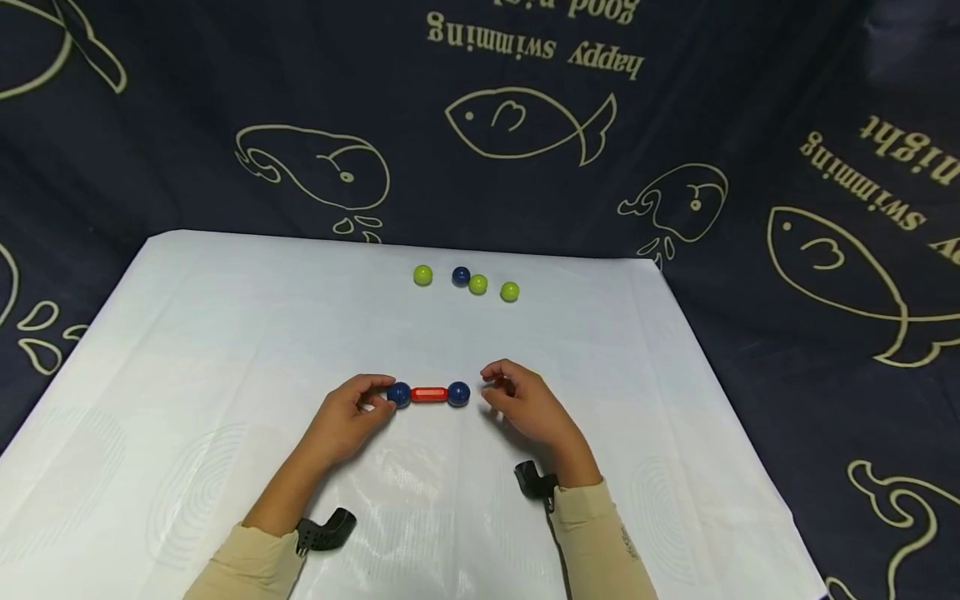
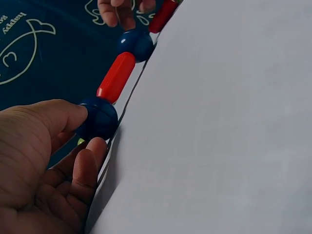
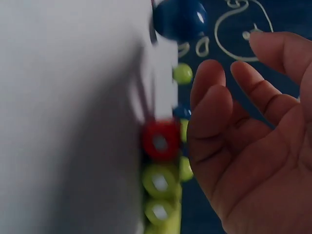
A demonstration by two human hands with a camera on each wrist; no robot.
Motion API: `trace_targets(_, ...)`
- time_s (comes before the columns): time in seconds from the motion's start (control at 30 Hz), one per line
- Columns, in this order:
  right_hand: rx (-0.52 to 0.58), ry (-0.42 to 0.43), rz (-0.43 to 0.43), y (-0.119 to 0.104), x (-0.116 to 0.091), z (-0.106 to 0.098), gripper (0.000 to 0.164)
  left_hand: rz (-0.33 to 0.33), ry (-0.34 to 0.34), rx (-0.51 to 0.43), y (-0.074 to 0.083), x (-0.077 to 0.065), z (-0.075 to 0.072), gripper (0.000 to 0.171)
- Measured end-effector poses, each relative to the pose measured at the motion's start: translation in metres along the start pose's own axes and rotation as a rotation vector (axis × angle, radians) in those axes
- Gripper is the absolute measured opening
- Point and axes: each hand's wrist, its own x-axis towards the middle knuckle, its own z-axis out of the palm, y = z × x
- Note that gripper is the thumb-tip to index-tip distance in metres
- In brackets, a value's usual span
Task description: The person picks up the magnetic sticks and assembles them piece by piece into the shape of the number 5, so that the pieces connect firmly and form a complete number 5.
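Observation:
A red stick (image 1: 429,394) joins two blue balls, one at its left end (image 1: 400,394) and one at its right end (image 1: 458,394), on the white table. My left hand (image 1: 352,417) pinches the left ball between thumb and fingers; the left wrist view shows the thumb (image 2: 73,114) against that ball (image 2: 99,118). Just right of the other ball, my right hand (image 1: 528,404) is held apart from it, with loosely bent fingers and nothing between them. In the right wrist view that blue ball (image 3: 180,18) appears beyond the fingertips.
Along the table's (image 1: 300,308) far edge lie a blue ball (image 1: 461,277) and three green balls, one being the leftmost (image 1: 423,275). The right wrist view shows a red stick (image 3: 161,140) and yellow-green sticks (image 3: 160,181) end-on, mostly hidden by the right hand in the head view.

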Motion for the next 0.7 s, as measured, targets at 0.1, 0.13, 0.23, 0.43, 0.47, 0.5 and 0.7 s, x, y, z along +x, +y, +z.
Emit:
trace_targets(0.1, -0.034, 0.035, 0.006, 0.000, -0.003, -0.009, 0.024, 0.003, 0.005, 0.007, 0.000, 0.000, 0.001, 0.032)
trace_targets(0.13, -0.044, 0.044, 0.012, 0.000, -0.004, -0.011, 0.024, 0.004, 0.006, 0.009, 0.000, 0.000, 0.001, 0.032)
trace_targets(0.23, -0.090, 0.056, 0.030, 0.002, -0.006, -0.016, 0.024, 0.002, 0.005, 0.010, 0.001, 0.000, 0.001, 0.032)
trace_targets(0.43, -0.181, 0.057, 0.074, 0.003, -0.008, -0.018, 0.022, 0.005, 0.005, 0.009, 0.003, 0.000, 0.001, 0.032)
trace_targets(0.47, -0.196, 0.053, 0.073, 0.003, -0.008, -0.017, 0.022, 0.005, 0.004, 0.008, 0.004, 0.000, 0.001, 0.032)
trace_targets(0.5, -0.207, 0.048, 0.073, 0.002, -0.008, -0.017, 0.022, 0.004, 0.003, 0.007, 0.004, 0.000, 0.000, 0.032)
trace_targets(0.7, -0.267, 0.017, 0.059, 0.000, -0.006, -0.012, 0.019, -0.040, -0.029, -0.038, 0.004, 0.000, -0.002, 0.034)
